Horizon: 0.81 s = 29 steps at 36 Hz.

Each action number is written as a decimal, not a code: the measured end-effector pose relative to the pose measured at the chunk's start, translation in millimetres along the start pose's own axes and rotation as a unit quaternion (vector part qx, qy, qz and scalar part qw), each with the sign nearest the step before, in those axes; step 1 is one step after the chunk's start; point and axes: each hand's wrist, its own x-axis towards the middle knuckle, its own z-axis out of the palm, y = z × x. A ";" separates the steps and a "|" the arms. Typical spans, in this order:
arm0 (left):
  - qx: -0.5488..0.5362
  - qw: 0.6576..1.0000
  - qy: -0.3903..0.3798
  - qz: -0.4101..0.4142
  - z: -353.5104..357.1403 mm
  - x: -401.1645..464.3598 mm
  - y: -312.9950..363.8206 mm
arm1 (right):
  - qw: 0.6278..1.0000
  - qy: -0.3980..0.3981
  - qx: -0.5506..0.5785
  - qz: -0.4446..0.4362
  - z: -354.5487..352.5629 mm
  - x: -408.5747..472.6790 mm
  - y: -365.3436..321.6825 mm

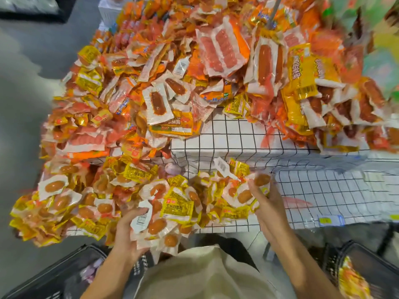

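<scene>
- Head view: left hand [127,236] is clenched round a bundle of yellow sausage packets [160,220], right at the near edge of the checked tablecloth [237,137];
- right hand [267,210] grasps a few small sausage packets [244,196] just beside that bundle, low over the cloth;
- behind, a big heap of orange packets [172,61] piles up; a black basket [54,275] sits low left.
</scene>
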 end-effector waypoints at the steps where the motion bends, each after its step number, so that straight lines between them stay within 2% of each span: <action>1: 0.006 1.000 -0.002 -0.006 -1.2 1.8 0.5 | 1.000 0.013 0.020 0.009 -2.2 -4.6 2.8; 6: 0.031 0.997 -0.055 -0.044 -4.4 7.5 6.6 | 0.996 0.057 0.065 0.034 -14.5 -34.7 7.4; 13: 0.066 0.994 -0.090 -0.010 9.5 6.1 18.6 | 0.993 0.089 0.074 0.021 -41.3 -68.1 3.3; 18: 0.127 0.988 -0.064 0.060 31.9 -19.7 8.9 | 0.991 0.082 0.106 -0.006 -72.5 -81.8 -3.5; 21: 0.181 0.982 0.002 0.054 41.6 -36.5 -8.6 | 0.988 0.081 0.127 -0.024 -97.6 -89.2 -10.8; 22: 0.187 0.981 0.000 0.048 46.4 -42.2 -16.6 | 0.988 0.075 0.135 -0.031 -108.7 -92.8 -12.7; 24: 0.185 0.982 -0.020 0.040 60.7 -54.8 -35.2 | 0.985 0.068 0.150 -0.042 -132.8 -100.3 -14.9; 27: 0.117 0.984 -0.131 0.009 97.5 -76.1 -73.1 | 0.981 0.075 0.174 -0.048 -176.6 -110.9 -14.0; 29: 0.113 0.982 -0.151 0.006 119.1 -86.4 -99.6 | 0.978 0.083 0.185 -0.046 -209.8 -117.7 -8.5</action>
